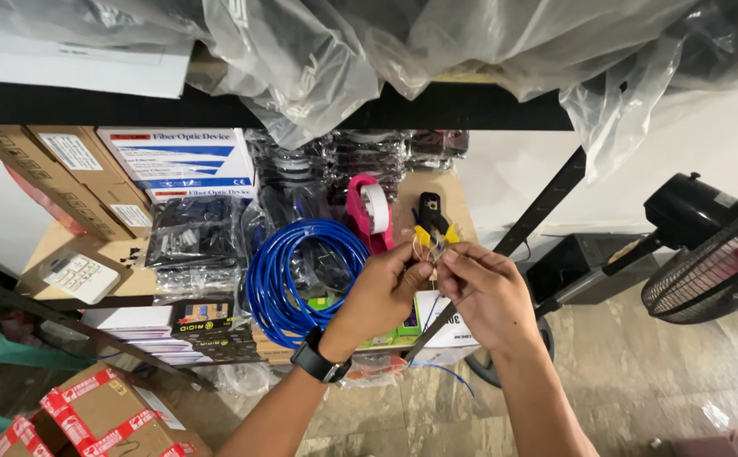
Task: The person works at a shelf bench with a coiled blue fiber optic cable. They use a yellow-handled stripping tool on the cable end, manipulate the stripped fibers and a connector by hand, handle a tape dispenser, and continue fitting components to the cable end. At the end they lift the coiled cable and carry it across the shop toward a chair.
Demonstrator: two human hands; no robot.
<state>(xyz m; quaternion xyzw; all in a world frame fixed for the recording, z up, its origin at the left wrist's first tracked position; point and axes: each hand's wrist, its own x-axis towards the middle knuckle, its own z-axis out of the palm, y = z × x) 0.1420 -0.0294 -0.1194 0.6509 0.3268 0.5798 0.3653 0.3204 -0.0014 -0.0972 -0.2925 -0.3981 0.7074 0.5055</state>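
Pinching thin wires (429, 246) between fingertips, both hands meet above shelf (132, 279). Left hand (383, 292), black watch (316, 360) on wrist, closed on wires. Right hand (489, 292) closed on same wires; wires too small to count. Blue cable coil (297, 271) just left of hands. Pink tape holder (367, 211) and yellow-black tool (431, 222) behind hands. Black fan (716, 254) far right.

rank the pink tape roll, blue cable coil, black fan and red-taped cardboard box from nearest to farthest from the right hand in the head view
From the right hand:
1. Pink tape roll, just up-left on the shelf.
2. Blue cable coil, further left on the shelf.
3. Black fan, far right on the floor.
4. Red-taped cardboard box, bottom left.
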